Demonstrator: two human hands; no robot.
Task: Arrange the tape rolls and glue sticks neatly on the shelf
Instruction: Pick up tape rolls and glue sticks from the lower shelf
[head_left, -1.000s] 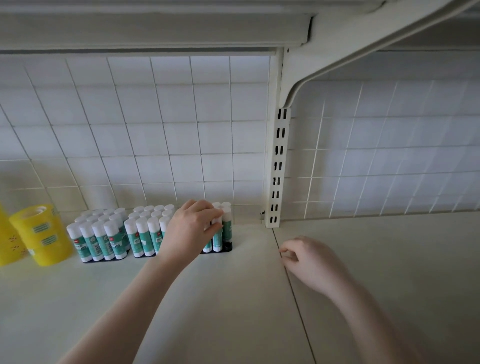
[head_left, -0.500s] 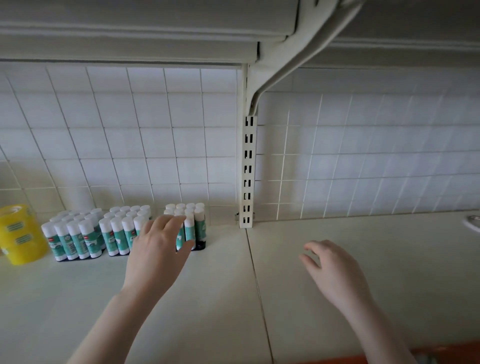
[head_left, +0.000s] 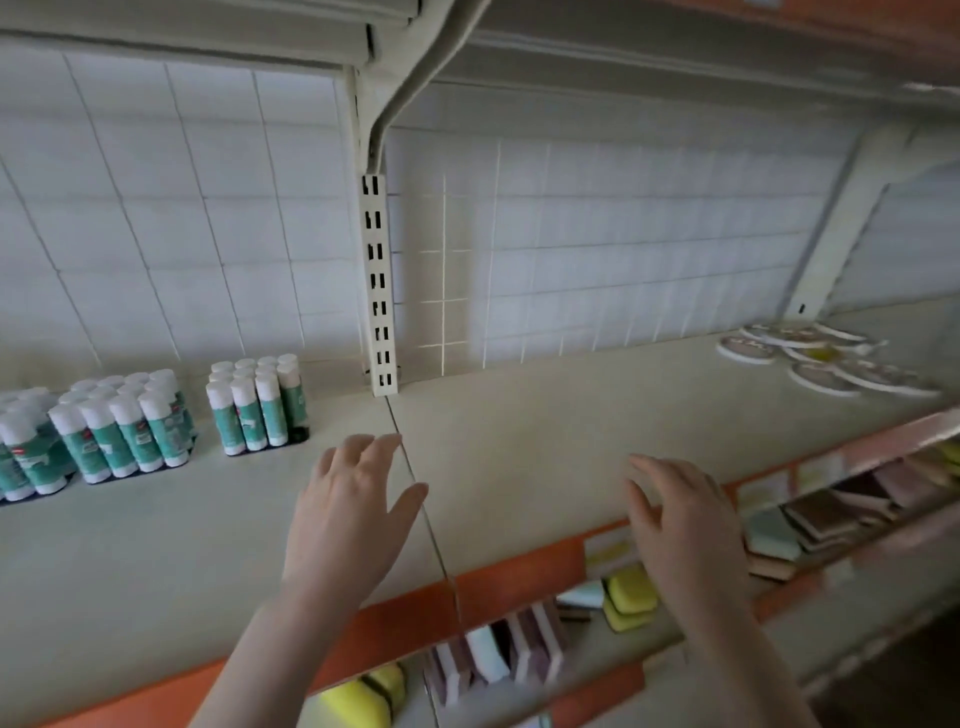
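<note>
Packs of white-capped, teal-labelled glue sticks stand upright on the cream shelf (head_left: 156, 561) at the left: one small pack (head_left: 258, 408), a larger one (head_left: 127, 423) left of it, and another (head_left: 23, 449) cut off by the frame edge. My left hand (head_left: 349, 512) hovers over the shelf right of the small pack, fingers spread, holding nothing. My right hand (head_left: 685, 519) hovers over the shelf's front edge further right, fingers relaxed and empty. Flat white tape rolls (head_left: 821, 358) lie scattered at the far right of the shelf.
A slotted upright post (head_left: 379, 291) rises where the shelf boards join. Behind is a white wire grid back panel (head_left: 597, 249). Below the orange shelf edge (head_left: 519, 577), a lower shelf holds sponges (head_left: 631, 597) and coloured pads (head_left: 821, 519).
My left hand has left the glue sticks and moved right, now open over the shelf. The view swung right and down, revealing the tape rolls and the lower shelf.
</note>
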